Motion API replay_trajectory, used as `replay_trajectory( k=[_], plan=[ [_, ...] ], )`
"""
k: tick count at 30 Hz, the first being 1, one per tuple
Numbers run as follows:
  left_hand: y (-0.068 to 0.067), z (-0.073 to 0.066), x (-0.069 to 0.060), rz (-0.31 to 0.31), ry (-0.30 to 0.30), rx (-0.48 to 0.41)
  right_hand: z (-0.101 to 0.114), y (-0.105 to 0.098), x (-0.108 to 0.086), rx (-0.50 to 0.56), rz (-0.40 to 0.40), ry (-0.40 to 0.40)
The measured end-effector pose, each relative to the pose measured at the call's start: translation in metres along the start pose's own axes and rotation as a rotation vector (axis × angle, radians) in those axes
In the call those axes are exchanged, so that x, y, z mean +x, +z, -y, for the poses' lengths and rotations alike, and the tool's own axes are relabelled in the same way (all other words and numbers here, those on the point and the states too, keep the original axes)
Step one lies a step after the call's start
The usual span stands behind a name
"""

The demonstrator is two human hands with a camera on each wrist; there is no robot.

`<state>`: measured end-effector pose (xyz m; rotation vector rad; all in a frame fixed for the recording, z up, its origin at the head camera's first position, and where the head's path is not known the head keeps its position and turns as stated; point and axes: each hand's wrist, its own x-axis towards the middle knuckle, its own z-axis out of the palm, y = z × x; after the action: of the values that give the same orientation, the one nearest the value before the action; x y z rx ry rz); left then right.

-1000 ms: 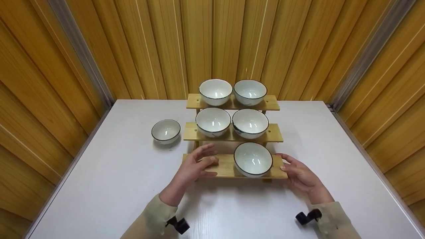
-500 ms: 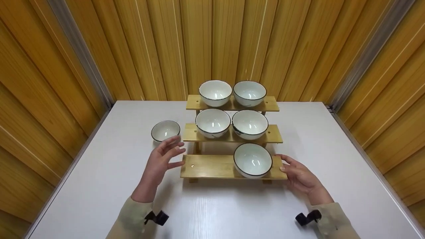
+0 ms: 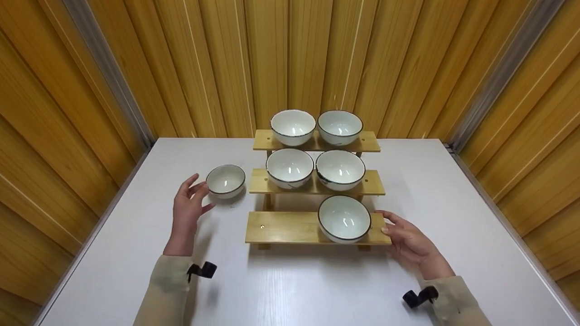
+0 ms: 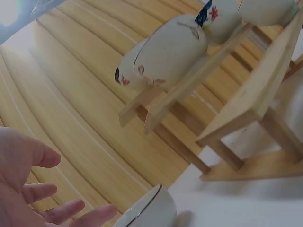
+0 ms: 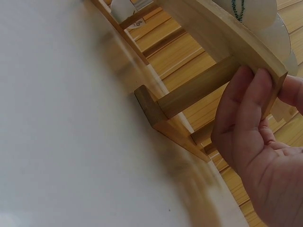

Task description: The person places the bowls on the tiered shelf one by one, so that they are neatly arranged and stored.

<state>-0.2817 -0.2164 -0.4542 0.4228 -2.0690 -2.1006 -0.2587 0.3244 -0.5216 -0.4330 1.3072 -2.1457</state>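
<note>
At the left of the head view, my left hand (image 3: 189, 203) is beside a white bowl (image 3: 225, 180) with a dark rim that stands on the table. Its fingers (image 4: 71, 213) are spread and loosely bent; whether a fingertip touches the bowl I cannot tell. My right hand (image 3: 411, 242) pinches the right end of the lowest board of a three-tier wooden stand (image 3: 281, 226). The right wrist view shows its fingers (image 5: 248, 104) under the board and the thumb over it. One bowl (image 3: 344, 219) sits on the right half of that board.
Two bowls stand on the middle board, the left bowl (image 3: 290, 167) beside the right bowl (image 3: 340, 168). The top board carries a left bowl (image 3: 293, 127) and a right bowl (image 3: 340, 127). Wood-patterned walls (image 3: 308, 59) enclose the white table (image 3: 281, 285).
My left hand has left the lowest board and moved left, past the front of the loose bowl to its left side. The right hand has kept its pinch on the stand.
</note>
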Motion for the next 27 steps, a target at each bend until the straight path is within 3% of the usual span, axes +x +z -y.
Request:
replay_trajectory(
  k=[5, 10, 22, 27],
  plan=[
    [-0.006, 0.015, 0.024, -0.09, -0.059, 0.045, -0.001, 0.0, 0.001, -0.013, 0.011, -0.033],
    [-0.004, 0.028, 0.043, -0.115, -0.089, 0.097, -0.002, -0.001, 0.001, -0.027, 0.014, -0.054],
    [0.008, 0.049, 0.073, 0.019, -0.125, 0.091, -0.001, -0.001, 0.0, -0.082, -0.029, -0.032],
    [0.014, 0.052, 0.08, 0.04, -0.143, 0.086, 0.0, 0.0, -0.001, -0.082, -0.047, -0.026]
  ],
)
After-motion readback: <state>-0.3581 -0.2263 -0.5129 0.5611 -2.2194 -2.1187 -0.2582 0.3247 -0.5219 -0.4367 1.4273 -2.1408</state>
